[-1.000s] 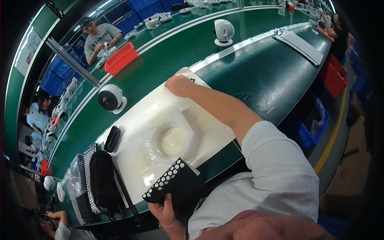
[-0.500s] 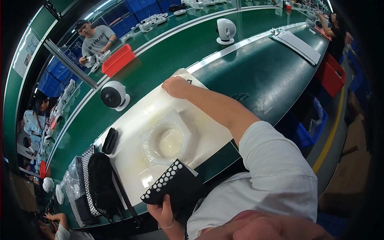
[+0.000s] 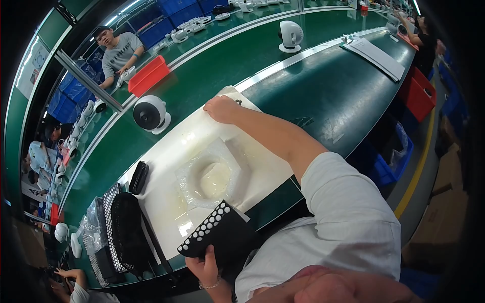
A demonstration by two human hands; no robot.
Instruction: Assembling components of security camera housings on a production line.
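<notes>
My left hand [image 3: 203,271] is closed on a black sheet [image 3: 217,237] with rows of white round dots, thumb on top, at the near edge of the bench. Farther off, my right hand [image 3: 221,109] rests with curled fingers on the far corner of a white mat [image 3: 177,132]; whatever may be under those fingers is hidden. Between the hands sits a foam ring wrapped in clear film [image 3: 233,174], with a round hollow in its middle. A white camera with a black round front [image 3: 150,115] stands on the green belt beyond the mat.
Left of the mat lie a black case [image 3: 138,178], a black mesh pouch [image 3: 126,230], dotted black sheets and plastic bags [image 3: 93,222]. Another white camera [image 3: 290,36] stands farther along the belt. A co-worker [image 3: 121,53] sits across, near a red bin [image 3: 149,76]. Papers [image 3: 374,56] lie right.
Both white cameras on the green belt have shifted to the right. The co-worker across has moved an arm out to the left. My two hands have stayed in place.
</notes>
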